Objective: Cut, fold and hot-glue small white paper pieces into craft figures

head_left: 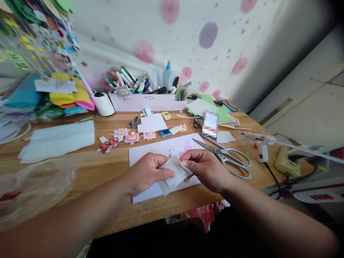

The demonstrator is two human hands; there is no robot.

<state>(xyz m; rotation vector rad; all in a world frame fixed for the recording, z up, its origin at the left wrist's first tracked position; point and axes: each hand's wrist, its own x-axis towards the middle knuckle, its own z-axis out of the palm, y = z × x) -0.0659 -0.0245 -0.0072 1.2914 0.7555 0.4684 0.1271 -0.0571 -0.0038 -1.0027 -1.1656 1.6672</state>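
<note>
Both my hands pinch a small folded piece of thin white paper (175,172) above a white sheet (143,191) lying on the wooden table. My left hand (150,172) has its thumb on top of the paper's left side. The right edge is held between the thumb and fingers of my right hand (205,168). Large scissors (223,154) lie partly open just behind my right hand, their tips on the sheet. Small coloured paper figures (131,137) with white tabs lie behind the sheet.
A pen box (142,102) stands at the back of the table (107,193). Folded white sheets (61,138) and a clear plastic bag (40,186) lie left. On the right are a glue gun (262,145) with its cable and coloured paper (208,104).
</note>
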